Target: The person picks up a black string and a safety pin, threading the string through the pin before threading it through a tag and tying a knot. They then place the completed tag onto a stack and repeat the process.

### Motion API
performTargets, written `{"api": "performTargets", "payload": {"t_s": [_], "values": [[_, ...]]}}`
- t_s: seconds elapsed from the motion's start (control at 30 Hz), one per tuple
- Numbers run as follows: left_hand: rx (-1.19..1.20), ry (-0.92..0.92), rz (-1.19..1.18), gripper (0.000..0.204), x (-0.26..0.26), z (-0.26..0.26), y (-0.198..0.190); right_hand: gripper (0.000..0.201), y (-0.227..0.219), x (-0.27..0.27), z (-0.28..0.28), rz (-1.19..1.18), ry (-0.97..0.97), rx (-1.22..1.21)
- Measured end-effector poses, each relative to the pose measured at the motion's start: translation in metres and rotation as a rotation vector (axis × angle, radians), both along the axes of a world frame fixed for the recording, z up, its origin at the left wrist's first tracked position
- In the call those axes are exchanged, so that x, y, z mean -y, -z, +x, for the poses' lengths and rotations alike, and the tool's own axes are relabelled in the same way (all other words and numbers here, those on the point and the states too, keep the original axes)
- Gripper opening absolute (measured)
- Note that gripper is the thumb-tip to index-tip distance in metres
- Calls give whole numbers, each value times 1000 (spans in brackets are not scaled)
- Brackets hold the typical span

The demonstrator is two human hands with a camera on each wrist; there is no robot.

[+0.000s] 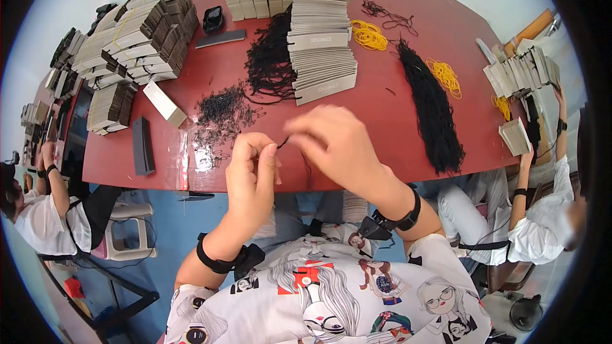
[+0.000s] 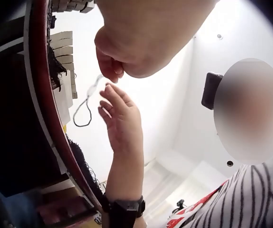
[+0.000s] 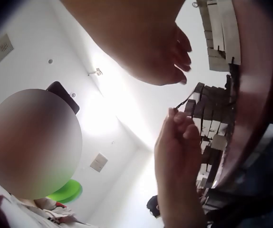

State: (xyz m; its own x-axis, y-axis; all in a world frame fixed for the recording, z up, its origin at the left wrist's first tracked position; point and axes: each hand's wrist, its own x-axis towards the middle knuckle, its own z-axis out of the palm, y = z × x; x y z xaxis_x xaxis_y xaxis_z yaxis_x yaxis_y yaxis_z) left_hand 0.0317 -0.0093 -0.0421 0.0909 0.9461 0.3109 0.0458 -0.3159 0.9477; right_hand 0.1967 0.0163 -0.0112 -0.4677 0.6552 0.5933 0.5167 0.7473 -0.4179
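My left hand (image 1: pixel 252 175), raised over the table's front edge, pinches a thin black cord (image 1: pixel 284 143) between thumb and forefinger. Part of the cord hangs as a loop (image 2: pixel 82 118) in the left wrist view. Just to the right is my right hand (image 1: pixel 338 143), blurred by motion, its fingers loosely bent close by the cord. Seen in the right wrist view, those fingers (image 3: pixel 184 50) are apart from the cord. Beyond the hands lies a heap of small dark pins (image 1: pixel 223 114). Stacked white cards printed ORIGINALS (image 1: pixel 325 57) have black cords (image 1: pixel 271 57) trailing from their left side.
The red table (image 1: pixel 382 108) also bears a long black cord bundle (image 1: pixel 430 114), yellow rubber bands (image 1: pixel 370 35), card stacks (image 1: pixel 140 32) at left, a white box (image 1: pixel 164 103) and a dark box (image 1: pixel 143 146). A person sits on either side, the right one handling cards (image 1: pixel 514 137).
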Motion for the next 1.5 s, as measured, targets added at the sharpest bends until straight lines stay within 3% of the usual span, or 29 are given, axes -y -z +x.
{"api": "performTargets", "payload": {"t_s": [0.07, 0.1, 0.17, 0.2, 0.23, 0.33, 0.47, 0.53, 0.57, 0.6, 0.63, 0.67, 0.83, 0.9, 1.07, 1.17, 1.23, 1.27, 1.33, 1.37, 1.43, 1.5], "values": [[69, -57, -59, 3, -2, 1, -4, 10, 8, -2, -2, -64, 377, -185], [65, -55, -56, 3, -4, 3, -6, 10, 14, 0, -3, -62, 379, -190], [82, -89, -54, 4, -5, 5, -8, 15, 26, 12, -7, -881, 27, -562], [78, -83, -55, 4, -5, 6, -9, 20, 24, 15, -12, -1063, -71, -688], [35, -93, -56, 4, -4, 7, -10, 20, 26, 14, -15, -1061, -66, -694], [-28, -104, -64, 4, -2, 10, -11, 18, 28, 11, -20, -1235, -181, -1138], [-23, -91, -108, 6, 3, 7, -14, 18, 27, 9, -17, -1251, -191, -1161], [-119, -94, -74, 5, 3, 4, -14, 18, 23, 10, -15, -971, -58, -914], [-216, -96, -40, 5, 3, 1, -13, 18, 17, 11, -13, -973, -59, -910], [-213, -98, -41, 5, 0, -3, -13, 16, 10, 12, -10, -847, 42, -645], [-453, -124, 301, 9, -7, -7, -14, 15, 4, 12, -7, -713, 137, -381], [-690, -146, 646, 13, -13, -10, -15, 15, 0, 12, -6, -714, 136, -378], [-524, 74, 777, 21, -33, -15, -3, 12, -11, 12, -2, -586, 82, -196], [-387, 173, 659, 17, -28, -14, 7, 11, -16, 15, -2, -573, 64, -165], [-446, 118, 679, 13, -21, -11, 12, 9, -19, 19, -6, -497, 65, -123], [-309, -1, 724, 22, -18, -3, 13, 8, -18, 18, -7, -421, 67, -119], [-230, -79, 463, 13, -8, 0, 8, 11, -16, 14, -4, 9, 52, 34], [-226, -84, 463, 13, -4, 0, 2, 11, -14, 10, -3, 10, 48, 38], [434, 199, -253, 8, 4, 0, -16, 17, -12, 2, 0, 430, -43, 2], [438, 195, -252, 8, 5, -3, -23, 17, -14, 1, 3, 430, -48, 4], [550, 459, -370, 8, 1, -11, -36, 22, -21, -1, 7, 549, -129, -4], [571, 495, -378, 8, -1, -15, -42, 21, -25, -5, 4, 491, -183, -76]]}}
